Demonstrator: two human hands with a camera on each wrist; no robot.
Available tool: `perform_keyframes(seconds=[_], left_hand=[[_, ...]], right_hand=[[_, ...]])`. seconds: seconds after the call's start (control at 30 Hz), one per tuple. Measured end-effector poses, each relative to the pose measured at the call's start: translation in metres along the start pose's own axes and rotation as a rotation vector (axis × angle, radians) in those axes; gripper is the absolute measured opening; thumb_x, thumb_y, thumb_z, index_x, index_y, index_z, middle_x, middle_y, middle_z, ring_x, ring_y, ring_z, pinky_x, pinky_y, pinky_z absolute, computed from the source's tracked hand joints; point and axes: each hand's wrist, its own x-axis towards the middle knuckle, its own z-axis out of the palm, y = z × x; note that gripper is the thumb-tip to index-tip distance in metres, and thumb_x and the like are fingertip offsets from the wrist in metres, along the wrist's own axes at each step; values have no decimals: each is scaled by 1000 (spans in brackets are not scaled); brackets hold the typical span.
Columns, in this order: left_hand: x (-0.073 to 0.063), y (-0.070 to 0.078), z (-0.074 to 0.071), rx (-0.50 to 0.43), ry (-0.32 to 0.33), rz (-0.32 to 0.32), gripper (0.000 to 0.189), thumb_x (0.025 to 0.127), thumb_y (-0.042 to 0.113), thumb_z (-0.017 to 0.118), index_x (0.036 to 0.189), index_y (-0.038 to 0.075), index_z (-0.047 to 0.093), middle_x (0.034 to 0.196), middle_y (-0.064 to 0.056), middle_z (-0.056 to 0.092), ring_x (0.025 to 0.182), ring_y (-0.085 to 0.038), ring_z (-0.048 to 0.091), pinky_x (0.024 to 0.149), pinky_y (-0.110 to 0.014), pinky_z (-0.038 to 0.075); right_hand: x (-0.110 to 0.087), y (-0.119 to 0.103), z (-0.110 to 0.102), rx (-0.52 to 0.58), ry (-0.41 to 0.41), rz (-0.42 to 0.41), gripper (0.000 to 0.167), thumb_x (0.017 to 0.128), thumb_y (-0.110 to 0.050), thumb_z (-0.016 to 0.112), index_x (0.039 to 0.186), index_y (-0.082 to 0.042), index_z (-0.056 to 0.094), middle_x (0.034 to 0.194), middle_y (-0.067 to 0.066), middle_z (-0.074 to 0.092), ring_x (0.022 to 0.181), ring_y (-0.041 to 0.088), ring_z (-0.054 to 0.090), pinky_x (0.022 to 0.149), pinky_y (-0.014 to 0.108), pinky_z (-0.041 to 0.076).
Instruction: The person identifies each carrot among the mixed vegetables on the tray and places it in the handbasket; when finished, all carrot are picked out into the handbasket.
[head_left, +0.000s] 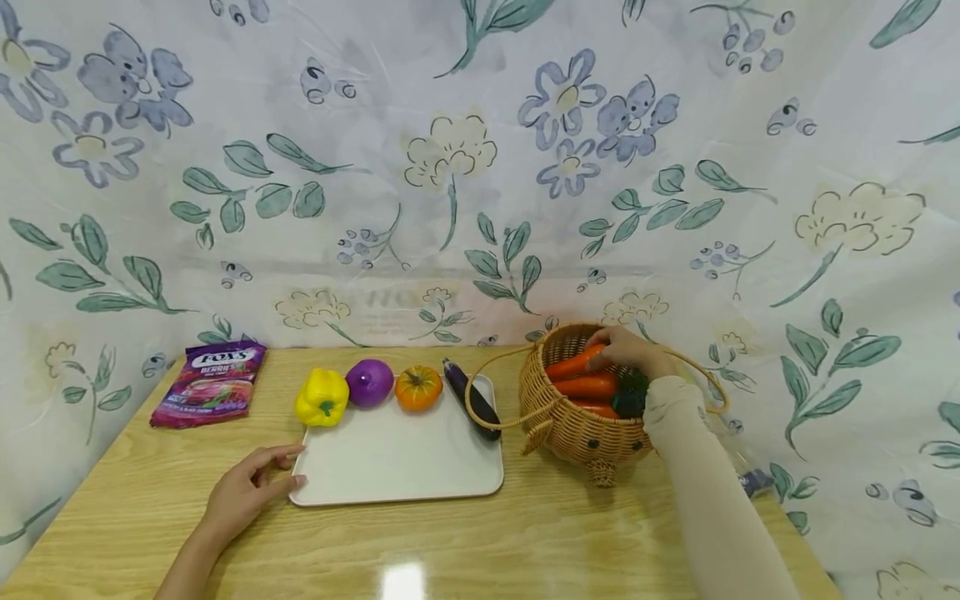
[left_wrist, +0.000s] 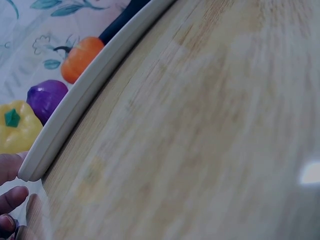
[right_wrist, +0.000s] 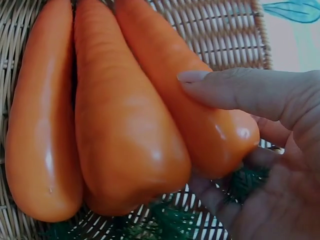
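My left hand [head_left: 242,493] rests at the left edge of a white tray [head_left: 397,467], its thumb and a fingertip touching the rim. On the tray's far side sit a yellow bell pepper [head_left: 322,397], a purple onion-like vegetable [head_left: 370,383], an orange pumpkin [head_left: 418,388] and a dark eggplant [head_left: 471,398]. Inside the wicker basket [head_left: 577,437], my right hand [head_left: 628,350] holds the farthest carrot [right_wrist: 200,135], thumb on top and fingers beneath. Two more carrots [right_wrist: 120,115] lie beside it. Dark green frilly pieces [right_wrist: 170,220] show below them.
A purple-red Fox's Berries candy bag [head_left: 213,383] lies at the table's back left. The basket's left handle [head_left: 480,417] loops over the tray's right edge and the eggplant. A flowered cloth [head_left: 375,250] hangs behind the wooden table [head_left: 337,550].
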Motion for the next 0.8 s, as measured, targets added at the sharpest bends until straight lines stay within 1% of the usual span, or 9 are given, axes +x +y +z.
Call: perform_keyframes(seconds=[0.13, 0.2, 0.3, 0.37, 0.43, 0.57, 0.73, 0.8], left_hand=[[-1, 1, 2, -1, -1, -7, 44, 87, 34, 76, 126, 14, 68, 99, 0, 59, 65, -8, 40, 56, -27, 30], [0, 1, 3, 3, -1, -9, 44, 87, 34, 76, 126, 15, 68, 99, 0, 60, 65, -8, 40, 57, -27, 30], [0, 2, 2, 14, -3, -20, 45, 87, 35, 76, 126, 15, 68, 99, 0, 60, 65, -8, 40, 57, -27, 30], [-1, 2, 2, 19, -6, -25, 45, 87, 35, 76, 127, 16, 68, 100, 0, 60, 65, -9, 40, 57, -27, 29], [-2, 2, 1, 23, -9, -26, 46, 88, 36, 75, 127, 15, 67, 100, 0, 60, 66, -9, 40, 58, -27, 29], [-3, 1, 0, 24, -8, -21, 46, 88, 37, 75, 128, 15, 67, 100, -1, 59, 67, -9, 40, 58, -28, 29], [-2, 3, 2, 25, -1, -12, 45, 87, 35, 76, 127, 15, 67, 100, 0, 60, 66, -8, 40, 58, -28, 28], [-1, 3, 2, 23, 1, -11, 44, 87, 35, 76, 126, 15, 68, 99, 0, 60, 66, -8, 40, 58, -27, 28]], right_hand=[[2, 6, 2, -38, -11, 8, 45, 87, -11, 71, 125, 9, 59, 118, 24, 60, 94, 27, 58, 81, 37, 49], [3, 9, 4, -43, -20, 16, 46, 88, -12, 71, 127, 10, 58, 122, 26, 59, 97, 28, 59, 84, 39, 50], [5, 12, 6, -55, -28, 8, 48, 89, -12, 70, 128, 11, 57, 123, 28, 59, 100, 32, 60, 88, 44, 50], [6, 12, 8, -78, -27, 2, 48, 89, -13, 70, 128, 11, 57, 123, 27, 60, 101, 32, 60, 90, 45, 50], [7, 11, 8, -115, -23, -7, 46, 88, -15, 70, 125, 10, 59, 120, 26, 61, 99, 31, 60, 89, 44, 49], [7, 9, 8, -152, -12, -9, 45, 89, -16, 70, 125, 9, 60, 117, 24, 63, 95, 30, 59, 88, 43, 48], [3, 10, 10, -174, 22, -22, 49, 88, -18, 71, 127, 10, 59, 121, 27, 62, 102, 35, 60, 93, 49, 47], [3, 11, 11, -175, 38, -27, 50, 89, -19, 71, 128, 9, 59, 123, 27, 62, 104, 36, 60, 94, 49, 47]])
